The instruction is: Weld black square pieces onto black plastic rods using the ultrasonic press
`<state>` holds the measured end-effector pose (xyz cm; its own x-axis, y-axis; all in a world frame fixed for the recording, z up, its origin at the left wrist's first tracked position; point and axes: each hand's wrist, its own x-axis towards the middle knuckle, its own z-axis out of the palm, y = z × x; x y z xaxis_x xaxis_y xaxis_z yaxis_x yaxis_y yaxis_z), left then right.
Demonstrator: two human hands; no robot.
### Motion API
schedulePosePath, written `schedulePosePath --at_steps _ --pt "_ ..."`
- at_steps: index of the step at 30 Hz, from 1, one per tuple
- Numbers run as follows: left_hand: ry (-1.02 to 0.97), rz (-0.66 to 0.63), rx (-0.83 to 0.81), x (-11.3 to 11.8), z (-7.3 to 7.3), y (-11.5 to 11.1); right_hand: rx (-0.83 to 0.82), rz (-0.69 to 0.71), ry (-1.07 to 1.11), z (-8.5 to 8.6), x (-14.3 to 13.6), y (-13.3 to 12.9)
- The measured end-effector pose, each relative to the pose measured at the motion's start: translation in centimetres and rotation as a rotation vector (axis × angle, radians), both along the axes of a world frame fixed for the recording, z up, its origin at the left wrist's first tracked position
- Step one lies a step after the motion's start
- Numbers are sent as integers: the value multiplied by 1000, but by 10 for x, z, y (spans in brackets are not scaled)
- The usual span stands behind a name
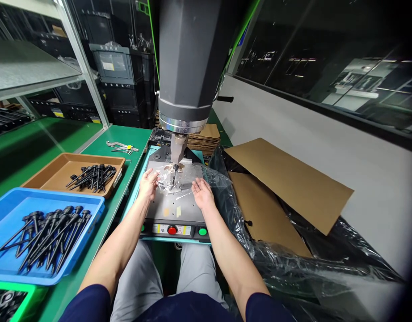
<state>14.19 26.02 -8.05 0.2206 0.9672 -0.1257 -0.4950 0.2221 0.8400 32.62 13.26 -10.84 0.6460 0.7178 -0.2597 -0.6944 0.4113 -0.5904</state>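
Observation:
Below the grey press head (179,150) lies a metal base plate (175,208), and a small black part (175,168) stands in the fixture under the tip. Clear plastic film (212,176) spreads over the plate between and beside my hands. My left hand (149,184) is at the film's left edge, fingers bent together against it; exactly what they pinch is too small to tell. On the right side, my right hand (202,192) is palm up with its fingers loosely apart, touching or close to the film.
At the left are a blue tray (102,203) and a brown tray (63,157) of black rod parts, with metal tools (122,146) behind. Cardboard sheets (293,179) lie on black plastic at the right. Red (172,230) and green (202,231) buttons face me.

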Motion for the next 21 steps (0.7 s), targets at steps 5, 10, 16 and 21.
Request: schedulePosePath --at_steps 5,10,16,21 --pt "4 17 -1 0 3 4 12 1 21 4 0 4" --pt "16 15 3 -2 1 5 -7 27 22 3 0 5" --pt "75 -54 -9 -10 -6 1 -91 113 20 -6 -3 -11" --pt "166 14 47 -40 -15 -22 -157 89 -193 -39 -20 -61"
